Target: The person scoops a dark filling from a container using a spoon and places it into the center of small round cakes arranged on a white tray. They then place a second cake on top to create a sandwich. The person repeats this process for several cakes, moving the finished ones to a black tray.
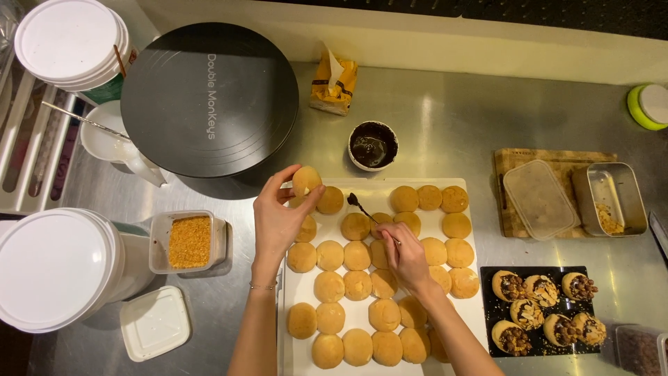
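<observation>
My left hand (276, 219) holds a round golden pastry bun (306, 180) between thumb and fingers, lifted above the top left of a white tray (295, 292). My right hand (406, 255) pinches a small spoon (362, 207) whose tip is dark with chocolate, over the middle of the tray. Several plain buns (357, 285) lie in rows on the tray. A small white bowl of dark chocolate (373, 145) stands just beyond the tray's far edge.
A black turntable (209, 97) sits at the back left, white lidded buckets (59, 268) to the left, a tub of orange crumbs (189, 241) beside them. At right: a wooden board (516, 161) with containers, and a black tray (492, 278) of topped buns.
</observation>
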